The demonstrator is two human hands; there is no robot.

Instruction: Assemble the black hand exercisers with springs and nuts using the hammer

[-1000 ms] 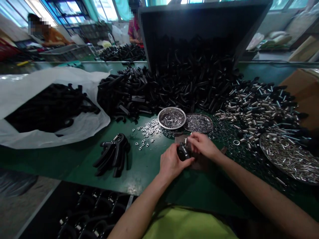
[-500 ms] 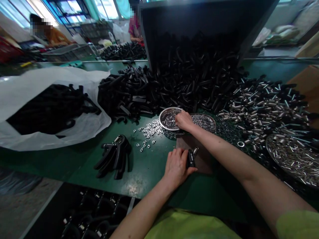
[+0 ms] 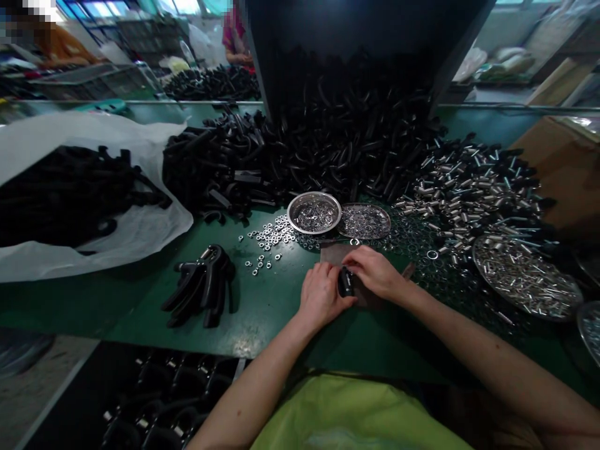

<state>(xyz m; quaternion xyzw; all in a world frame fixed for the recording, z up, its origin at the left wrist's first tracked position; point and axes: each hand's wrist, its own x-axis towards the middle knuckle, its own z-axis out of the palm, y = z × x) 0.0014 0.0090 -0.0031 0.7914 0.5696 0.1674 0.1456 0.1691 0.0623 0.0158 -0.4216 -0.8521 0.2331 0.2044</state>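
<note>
My left hand is closed around a short black plastic part, held on a brown board. My right hand meets it from the other side, its fingertips pinched together at the part's upper end. Whatever lies between those fingertips is too small or hidden to make out. Just beyond the hands stand a round metal bowl of small metal pins and a shallow dish of similar small pieces. Loose metal nuts are scattered left of the bowl.
Assembled black hand grips lie to the left, near a white sack of black handles. A large heap of black handles spills from a dark bin. Springs with bolts and a tray of pins lie right. Two people work opposite.
My right hand has left the metal bowl and come back to the black part in my left hand. The spring seen sticking up there is now covered. The whole view has shifted slightly.
</note>
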